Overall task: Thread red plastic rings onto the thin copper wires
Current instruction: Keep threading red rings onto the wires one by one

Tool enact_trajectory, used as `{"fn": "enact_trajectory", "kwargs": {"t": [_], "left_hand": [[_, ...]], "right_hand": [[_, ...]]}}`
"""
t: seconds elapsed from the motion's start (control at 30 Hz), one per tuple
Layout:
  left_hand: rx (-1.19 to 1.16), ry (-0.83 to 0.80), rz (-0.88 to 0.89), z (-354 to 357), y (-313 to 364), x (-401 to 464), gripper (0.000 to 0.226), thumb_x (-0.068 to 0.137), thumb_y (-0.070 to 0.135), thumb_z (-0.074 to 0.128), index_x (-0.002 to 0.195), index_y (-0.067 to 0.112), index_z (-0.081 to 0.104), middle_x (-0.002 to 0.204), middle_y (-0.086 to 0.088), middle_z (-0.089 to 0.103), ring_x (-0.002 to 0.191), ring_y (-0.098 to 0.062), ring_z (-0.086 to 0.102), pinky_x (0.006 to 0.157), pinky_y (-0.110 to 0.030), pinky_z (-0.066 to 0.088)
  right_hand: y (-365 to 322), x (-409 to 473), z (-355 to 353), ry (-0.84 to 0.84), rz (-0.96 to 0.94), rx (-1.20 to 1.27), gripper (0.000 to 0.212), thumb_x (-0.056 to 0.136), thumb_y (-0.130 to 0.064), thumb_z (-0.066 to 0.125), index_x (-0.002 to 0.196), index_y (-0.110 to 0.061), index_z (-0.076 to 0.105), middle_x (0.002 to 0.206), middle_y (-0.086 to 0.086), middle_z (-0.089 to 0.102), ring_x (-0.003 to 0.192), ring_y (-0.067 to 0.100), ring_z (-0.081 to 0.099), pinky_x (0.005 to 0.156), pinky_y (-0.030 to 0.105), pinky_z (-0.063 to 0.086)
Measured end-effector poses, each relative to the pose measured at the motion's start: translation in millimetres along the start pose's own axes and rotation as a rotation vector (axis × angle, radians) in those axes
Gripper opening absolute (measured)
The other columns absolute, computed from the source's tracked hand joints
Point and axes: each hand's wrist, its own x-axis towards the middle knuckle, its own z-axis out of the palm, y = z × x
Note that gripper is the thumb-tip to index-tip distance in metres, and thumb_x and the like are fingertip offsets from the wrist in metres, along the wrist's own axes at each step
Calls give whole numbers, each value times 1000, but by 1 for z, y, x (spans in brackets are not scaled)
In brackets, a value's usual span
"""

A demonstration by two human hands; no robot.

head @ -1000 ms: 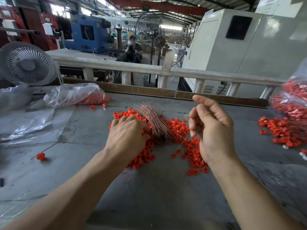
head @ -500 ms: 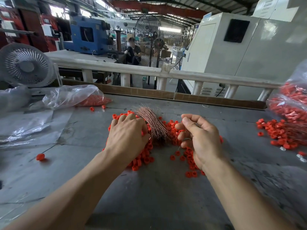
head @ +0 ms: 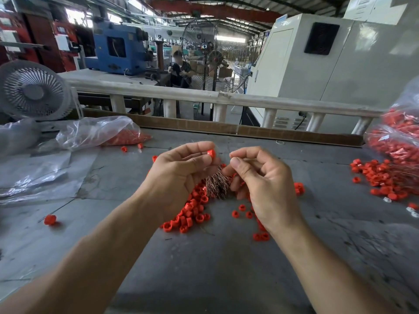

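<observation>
My left hand (head: 179,175) is raised over the table (head: 215,268), thumb and forefinger pinched on one red ring (head: 211,153) — it sits right at my fingertips, its open side turned toward my other hand. My right hand (head: 260,182) is up beside it, thumb and forefinger pressed together on a thin copper wire (head: 229,154); only a short dark tip shows past my fingertips, pointing at the ring and just apart from it. I cannot tell how far the wire runs back inside my curled fingers.

Below the gap between my two hands lies the bundle of copper wires (head: 216,185), fanned out on the table, and around it, under my knuckles, the loose pile of red rings (head: 192,214). Further out past my right hand is a second heap of rings (head: 383,180) mixed with wires, next to a filled clear bag (head: 399,137). Out past my left hand lies a plastic bag (head: 97,132) with more rings in it, and a single ring on a wire (head: 49,219) lies well apart on the near left.
</observation>
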Motion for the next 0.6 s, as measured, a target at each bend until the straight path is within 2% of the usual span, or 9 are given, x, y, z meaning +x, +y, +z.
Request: {"fn": "enact_trajectory", "kwargs": {"t": [0.2,0.37,0.6], "left_hand": [[-120,-64,-42,-1,0,-2,30,78,-7,61,105,0,70,94,-17,73,85,-22,75,83,-28,63],[-76,-91,-34,1,-2,-3,26,79,-4,62,100,3,75,96,-17,74,84,-22,75,80,-30,63],[-28,-117,-28,0,-2,-4,25,81,-3,61,101,5,75,92,-13,74,81,-19,74,78,-30,63]], "right_hand": [[-5,-4,1,3,-80,-63,12,98,-13,68,98,-24,73,76,-1,73,59,4,61,52,17,48],[-7,-5,2,-3,-94,-69,12,97,-11,69,95,-21,74,73,-6,71,61,4,63,57,12,46],[-9,-5,4,-9,-121,-90,13,96,-10,70,92,-22,74,76,-13,73,69,4,65,65,13,47]]}}
